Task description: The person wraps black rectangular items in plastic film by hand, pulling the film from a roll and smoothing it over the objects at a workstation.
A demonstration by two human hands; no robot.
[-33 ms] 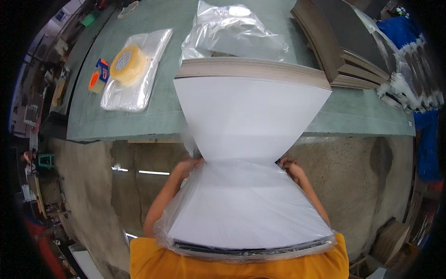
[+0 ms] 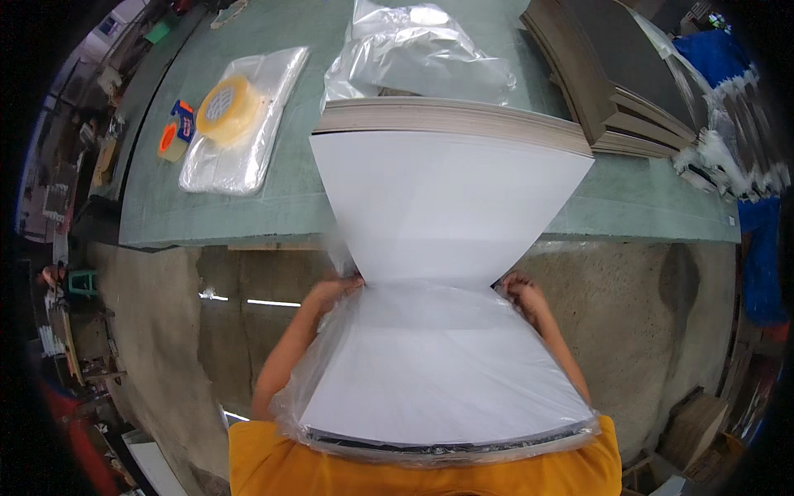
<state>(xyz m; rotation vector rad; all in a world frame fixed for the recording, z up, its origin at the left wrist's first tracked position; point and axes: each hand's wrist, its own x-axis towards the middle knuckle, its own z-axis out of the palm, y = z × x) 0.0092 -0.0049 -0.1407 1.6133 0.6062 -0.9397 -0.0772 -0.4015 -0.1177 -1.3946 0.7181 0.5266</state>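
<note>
Hands (image 2: 335,291) ~unmoved; flat wht stack (image 2: 451,198), crinkly plastic (image 2: 308,380).

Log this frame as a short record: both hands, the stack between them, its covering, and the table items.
Left hand: at the stack's left edge, grip unclear
Right hand: at its right edge, grip unclear
Stack: white top face, far part bare
Covering: clear plastic over near part
Table left: tape roll on folded plastic
Table right: dark boards
</note>
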